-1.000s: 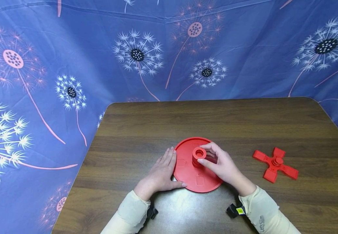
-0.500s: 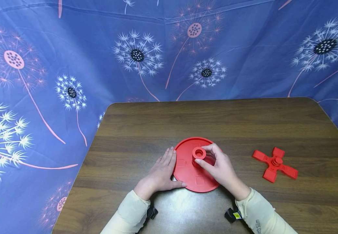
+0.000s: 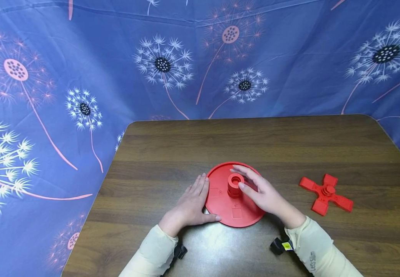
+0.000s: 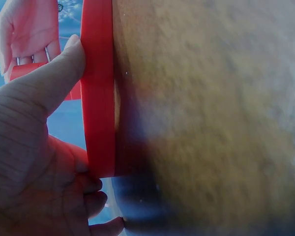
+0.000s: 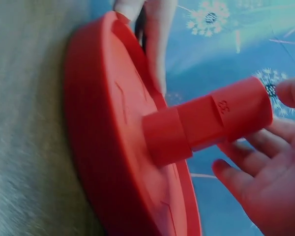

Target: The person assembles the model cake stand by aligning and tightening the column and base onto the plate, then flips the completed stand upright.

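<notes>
A round red base plate with a raised rim lies on the table, and a red hollow post stands upright at its middle. Along the plate's left edge my left hand rests with straight fingers, its thumb against the near rim. My right hand is loosely spread around the upper post, the thumb near its top and the fingers behind it. In the right wrist view the thumb stands slightly off the post; whether the other fingers touch it I cannot tell.
A red cross-shaped piece with a threaded stub at its centre lies on the table to the right. The wooden table ends at a blue dandelion-print cloth hanging behind it.
My right thumb and fingers have loosened from pinching the top of the post, and the fingers now reach farther behind it. The left hand and the plate stay in place.
</notes>
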`<state>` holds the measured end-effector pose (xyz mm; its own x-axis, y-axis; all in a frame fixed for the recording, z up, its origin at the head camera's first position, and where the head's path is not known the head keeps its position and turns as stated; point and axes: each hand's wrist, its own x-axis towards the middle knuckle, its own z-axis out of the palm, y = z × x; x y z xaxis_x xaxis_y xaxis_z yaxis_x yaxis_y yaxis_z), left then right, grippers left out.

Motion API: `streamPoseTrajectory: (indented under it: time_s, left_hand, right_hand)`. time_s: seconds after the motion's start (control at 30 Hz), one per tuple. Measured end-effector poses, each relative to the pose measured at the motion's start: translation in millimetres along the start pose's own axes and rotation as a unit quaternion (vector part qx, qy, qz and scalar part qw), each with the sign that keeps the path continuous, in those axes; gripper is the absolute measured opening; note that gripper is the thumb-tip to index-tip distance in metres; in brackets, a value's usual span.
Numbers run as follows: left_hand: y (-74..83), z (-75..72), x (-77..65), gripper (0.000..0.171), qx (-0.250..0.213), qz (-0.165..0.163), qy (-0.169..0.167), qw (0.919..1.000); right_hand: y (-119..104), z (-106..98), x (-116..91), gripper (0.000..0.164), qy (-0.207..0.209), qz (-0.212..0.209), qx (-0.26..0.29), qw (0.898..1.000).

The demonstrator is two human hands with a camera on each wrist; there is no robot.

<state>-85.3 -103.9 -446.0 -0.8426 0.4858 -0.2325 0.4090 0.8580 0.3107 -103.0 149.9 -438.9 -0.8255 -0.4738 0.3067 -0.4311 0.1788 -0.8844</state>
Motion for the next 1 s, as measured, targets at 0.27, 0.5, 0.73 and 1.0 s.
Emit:
streamPoseTrajectory:
  time_s: [0.27,0.5,0.73,1.0]
  left_hand:
    - [0.8,-0.6,-0.1,0.116,-0.003,-0.001,-0.002,1.0]
    - [0.0,0.1,0.2,0.116,-0.001,-0.003,-0.004,1.0]
    - [-0.4,0.7,0.5,0.117,-0.001,-0.001,0.0,1.0]
    - [-1.4,1.4,0.9,0.116,0.003,0.002,0.002,1.0]
  right_hand:
    - [5,-6,0,0.047,-0.041,0.021,0.008,0.999]
    - [4,0,-1,0.041,-0.006,0.042,0.021,0.999]
    - [4,8,-2,0.041,0.043,0.038,-0.009,0.998]
    - [0,15,-5,0.043,0.09,0.047,-0.053,0.993]
